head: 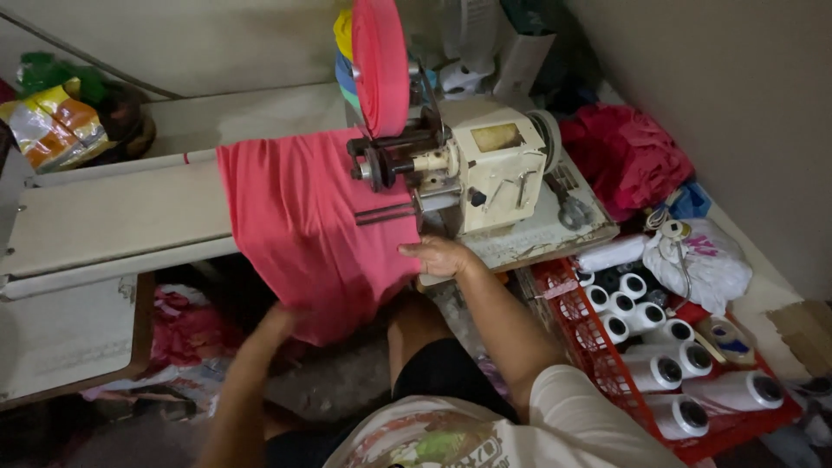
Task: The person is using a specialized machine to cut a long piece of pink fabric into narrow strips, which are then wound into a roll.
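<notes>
While the pink stretchy fabric piece point(303, 225) hung draped over the long cream arm of the work table point(113, 217), both hands were on it. The right hand point(440, 256) lay at the cloth's right edge, fingers curled down on the hem just below the machine, so it looked pinched on the fabric there. The left hand point(279, 322) was lower down, under the hanging bottom edge of the same cloth; it was blurry, so I couldn't tell if it was gripping or just touching. The two hands were well apart, one at each end of the lower half of the fabric.

Just above the right hand sat the boxy cream-coloured sewing machine point(494, 165), with its black metal feed rollers point(390, 160) touching the top right of the cloth. Above that stood a big flat roll of pink tape point(380, 65), upright on edge, with a yellow and a blue roll behind it.

Off to the right of the right hand was a red plastic crate point(598, 355) full of white thread cones point(654, 368) lying on their sides, plus a white plastic bag point(706, 264) at its far end. Further back on that side lay a heap of red cloth scraps point(624, 156). Far to the left of the left hand, a colourful crumpled bag point(56, 126) sat by the wall.
</notes>
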